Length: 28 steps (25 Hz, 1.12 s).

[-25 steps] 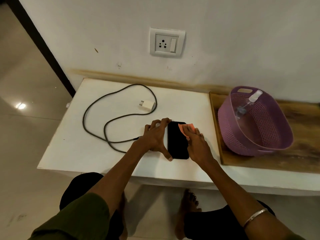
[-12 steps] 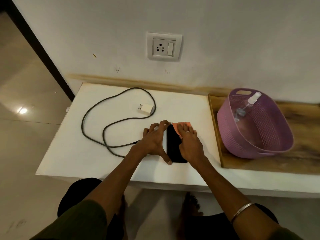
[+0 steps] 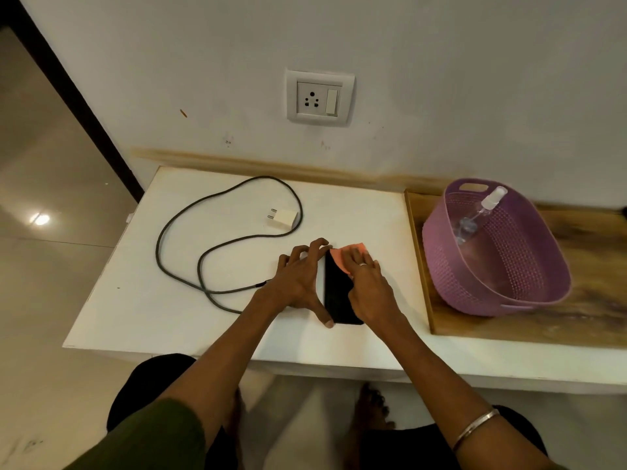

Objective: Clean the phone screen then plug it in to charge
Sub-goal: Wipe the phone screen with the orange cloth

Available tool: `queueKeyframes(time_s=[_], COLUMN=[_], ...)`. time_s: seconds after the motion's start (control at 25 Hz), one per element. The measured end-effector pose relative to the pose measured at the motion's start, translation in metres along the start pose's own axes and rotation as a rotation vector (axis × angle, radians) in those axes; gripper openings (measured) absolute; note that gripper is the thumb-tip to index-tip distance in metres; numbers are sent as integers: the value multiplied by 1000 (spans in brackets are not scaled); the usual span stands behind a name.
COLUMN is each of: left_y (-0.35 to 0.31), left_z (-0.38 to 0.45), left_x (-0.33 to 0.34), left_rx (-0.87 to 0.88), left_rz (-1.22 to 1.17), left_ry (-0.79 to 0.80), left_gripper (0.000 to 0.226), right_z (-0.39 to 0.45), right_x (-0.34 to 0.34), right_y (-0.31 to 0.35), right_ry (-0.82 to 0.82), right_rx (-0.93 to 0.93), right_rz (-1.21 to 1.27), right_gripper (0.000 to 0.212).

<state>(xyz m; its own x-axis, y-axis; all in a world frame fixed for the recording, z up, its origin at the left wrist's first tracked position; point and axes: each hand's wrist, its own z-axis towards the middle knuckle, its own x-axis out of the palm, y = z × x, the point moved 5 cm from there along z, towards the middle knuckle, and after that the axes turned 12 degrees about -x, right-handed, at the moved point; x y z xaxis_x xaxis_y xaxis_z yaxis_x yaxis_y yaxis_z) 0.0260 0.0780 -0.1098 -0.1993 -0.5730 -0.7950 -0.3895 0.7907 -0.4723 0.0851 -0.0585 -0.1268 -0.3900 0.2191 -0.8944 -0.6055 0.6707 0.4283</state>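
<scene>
A black phone lies screen-up near the front of the white table. My left hand braces its left edge, thumb at the near corner and curled fingers at the far corner. My right hand presses an orange cloth flat onto the upper right part of the screen. A white charger plug with its dark cable looped on the table lies to the left; the cable's free end is just behind my left wrist. A wall socket with a switch sits above the table.
A purple basket holding a clear spray bottle stands on a wooden board right of the phone. The table's left edge drops to a tiled floor, and my knees and bare feet are under the front edge.
My right hand has slid the orange cloth leftward from the phone's right edge onto its upper screen. My left hand has kept its hold on the phone.
</scene>
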Motion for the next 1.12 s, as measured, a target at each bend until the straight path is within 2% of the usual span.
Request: queueKeyframes(time_s=[0.12,0.24,0.28,0.32,0.44,0.52,0.6,0.72,0.8,0.88,1.04,1.12], left_y=[0,3,3,3,2,2,2,3,3,3,2,1], left_z=[0,1,2,2,3,3,3,3,2,2,1,1], left_x=[0,0,1,1,1,0,0,-1,0,-1,-1,-1], left_rx=[-4,-30,-33,-34,-28,-21,-17,-22,-23,-28,-24,-15], left_rz=[-25,-58,-58,-50,-36,-41,-49,-66,-66,-56,-48,-36], left_ry=[-11,-5,-6,-1,5,-1,-3,-8,-3,-1,-2,-15], left_gripper=[148,149,147,147,146,143,142,147,148,148,145,146], right_z=[-9,-32,-33,-33,-18,-9,-14,-37,-46,-47,-51,-58], right_x=[22,18,13,5,-11,-9,-4,9,6,-5,-11,6], right_y=[22,29,23,17,1,1,9,21,10,-5,-12,1], right_ry=[105,81,64,37,-1,-10,18,102,112,107,58,134], right_rx=[-136,-383,-404,-374,-92,-66,-98,-358,-455,-423,-256,-323], right_rz=[31,-138,-163,-132,66,108,116,-4,-114,-216,-235,-236], right_gripper=[72,77,77,77,72,68,66,70,77,83,81,82])
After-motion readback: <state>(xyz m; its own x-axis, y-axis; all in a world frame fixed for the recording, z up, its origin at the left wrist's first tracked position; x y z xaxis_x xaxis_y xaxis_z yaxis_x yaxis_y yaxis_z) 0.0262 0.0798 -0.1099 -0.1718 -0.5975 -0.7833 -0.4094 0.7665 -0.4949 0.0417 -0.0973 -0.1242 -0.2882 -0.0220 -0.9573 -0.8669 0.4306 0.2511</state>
